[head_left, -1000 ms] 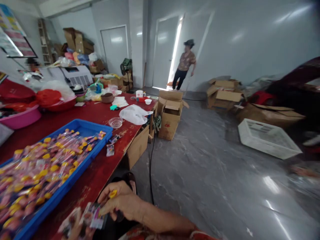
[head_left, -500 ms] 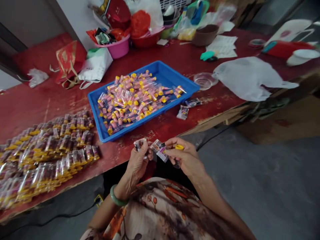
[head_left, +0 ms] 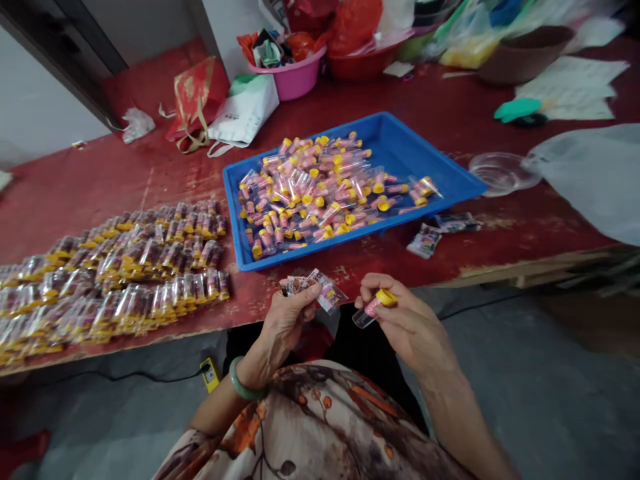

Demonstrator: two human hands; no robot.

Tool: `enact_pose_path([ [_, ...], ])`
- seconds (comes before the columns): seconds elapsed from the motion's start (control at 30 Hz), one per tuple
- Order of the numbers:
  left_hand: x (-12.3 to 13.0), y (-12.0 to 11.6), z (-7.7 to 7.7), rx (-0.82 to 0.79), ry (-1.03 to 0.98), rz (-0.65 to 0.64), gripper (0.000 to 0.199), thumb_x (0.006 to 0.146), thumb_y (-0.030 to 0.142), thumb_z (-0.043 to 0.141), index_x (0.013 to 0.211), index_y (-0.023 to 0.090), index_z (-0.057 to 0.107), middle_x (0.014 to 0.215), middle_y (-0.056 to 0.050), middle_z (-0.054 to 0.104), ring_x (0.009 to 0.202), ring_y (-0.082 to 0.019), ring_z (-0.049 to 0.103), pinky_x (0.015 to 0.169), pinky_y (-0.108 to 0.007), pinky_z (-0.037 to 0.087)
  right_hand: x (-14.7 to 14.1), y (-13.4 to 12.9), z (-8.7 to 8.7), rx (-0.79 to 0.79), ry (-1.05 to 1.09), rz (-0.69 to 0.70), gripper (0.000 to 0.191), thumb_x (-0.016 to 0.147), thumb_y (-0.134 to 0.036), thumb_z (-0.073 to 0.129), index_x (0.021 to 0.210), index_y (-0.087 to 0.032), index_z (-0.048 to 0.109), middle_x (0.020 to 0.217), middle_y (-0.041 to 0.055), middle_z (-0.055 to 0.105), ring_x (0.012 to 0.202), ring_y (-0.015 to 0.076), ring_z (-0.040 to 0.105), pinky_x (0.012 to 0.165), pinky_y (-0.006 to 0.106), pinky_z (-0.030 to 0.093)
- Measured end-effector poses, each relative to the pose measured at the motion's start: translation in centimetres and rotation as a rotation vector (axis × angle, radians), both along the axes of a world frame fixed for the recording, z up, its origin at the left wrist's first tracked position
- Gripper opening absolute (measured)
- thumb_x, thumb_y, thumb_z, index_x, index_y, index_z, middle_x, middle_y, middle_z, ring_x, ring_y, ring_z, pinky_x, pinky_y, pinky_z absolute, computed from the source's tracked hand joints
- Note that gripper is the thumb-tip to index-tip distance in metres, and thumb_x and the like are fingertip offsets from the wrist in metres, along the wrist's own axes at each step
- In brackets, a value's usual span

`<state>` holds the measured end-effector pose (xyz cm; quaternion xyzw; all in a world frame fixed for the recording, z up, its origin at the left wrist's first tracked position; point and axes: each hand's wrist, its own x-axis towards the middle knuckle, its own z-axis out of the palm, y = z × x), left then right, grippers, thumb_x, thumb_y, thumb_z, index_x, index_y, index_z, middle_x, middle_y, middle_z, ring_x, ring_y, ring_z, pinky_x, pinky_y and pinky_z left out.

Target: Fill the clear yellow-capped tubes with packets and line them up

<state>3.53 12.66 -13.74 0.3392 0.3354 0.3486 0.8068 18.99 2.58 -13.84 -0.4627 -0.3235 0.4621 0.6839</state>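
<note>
While pinched in right fingers point(head_left: 387, 288), a yellow-capped tube point(head_left: 371, 310), cap up-right, long axis slanting; left fingers point(head_left: 300, 301) clenching printed strips point(head_left: 317, 290).

- The single head-worn camera is looking out from the person's own head, directly above their floral blouse point(head_left: 310, 427).
- It is facing forward and steeply down across the red-painted wooden counter point(head_left: 125, 160).
- It is viewing the left hand point(head_left: 287, 327) and right hand point(head_left: 405, 323) from close by, along the bottom of the frame.
- It is showing the blue plastic tray point(head_left: 350, 220) just beyond them, near mid-frame.
</note>
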Motion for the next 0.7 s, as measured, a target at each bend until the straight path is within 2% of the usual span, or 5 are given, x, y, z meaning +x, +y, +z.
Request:
enact_pose_path([
  [0.17, -1.3, -0.1, 0.3, -0.041, -0.027, 0.108, 0.039, 0.06, 0.031, 0.086, 0.064, 0.014, 0.051, 0.052, 0.007, 0.041, 0.042, -0.002, 0.03, 0.04, -0.017, 0.022, -0.6, 0.3, -0.3, 0.095, -0.171, -0.008, 0.011, 0.081, -0.025, 0.068, 0.092, -0.026, 0.069, 0.107, 0.0037, 0.046, 0.102, 0.0186, 0.05, 0.089, 0.037, 0.053],
  [0.27, -1.8, -0.1, 0.3, -0.078, -0.032, 0.127, 0.039, 0.061, 0.031, 0.086, 0.066, 0.014, 0.05, 0.053, 0.007, 0.041, 0.043, -0.002, 0.03, 0.04, -0.017, 0.022, -0.7, 0.5, -0.9, 0.1, -0.316, -0.054, 0.016, 0.079, -0.026, 0.072, 0.095, -0.026, 0.07, 0.104, 0.0031, 0.052, 0.102, 0.0171, 0.051, 0.086, 0.027, 0.049],
  [0.33, -2.0, -0.1, 0.3, -0.109, -0.031, 0.148, 0.041, 0.059, 0.031, 0.087, 0.066, 0.014, 0.05, 0.054, 0.007, 0.042, 0.043, -0.002, 0.031, 0.04, -0.017, 0.022, -0.8, 0.5, -1.1, 0.072, -0.342, -0.09, 0.021, 0.077, -0.027, 0.075, 0.098, -0.026, 0.07, 0.1, 0.0024, 0.056, 0.091, 0.0142, 0.053, 0.075, 0.022, 0.048],
  [0.47, -2.2, -0.1, 0.4, -0.136, -0.046, 0.174, 0.042, 0.057, 0.031, 0.088, 0.068, 0.014, 0.05, 0.055, 0.006, 0.045, 0.043, -0.001, 0.032, 0.04, -0.016, 0.022, -1.6, 0.3, -0.3, 0.026, -0.17, -0.081, 0.018, 0.074, -0.027, 0.075, 0.092, -0.025, 0.07, 0.091, 0.0014, 0.057, 0.061, 0.0078, 0.048, 0.05, 0.02, 0.038],
  [0.7, -2.4, -0.5, 0.4, -0.181, 0.036, 0.11, 0.042, 0.055, 0.032, 0.088, 0.068, 0.014, 0.052, 0.052, 0.006, 0.045, 0.041, -0.004, 0.036, 0.039, -0.019, 0.025, -2.3, 0.1, 0.7, -0.044, 0.017, -0.094, 0.014, 0.068, -0.026, 0.076, 0.078, -0.018, 0.069, 0.079, 0.0027, 0.057, 0.053, 0.0063, 0.045, 0.043, 0.018, 0.031],
])
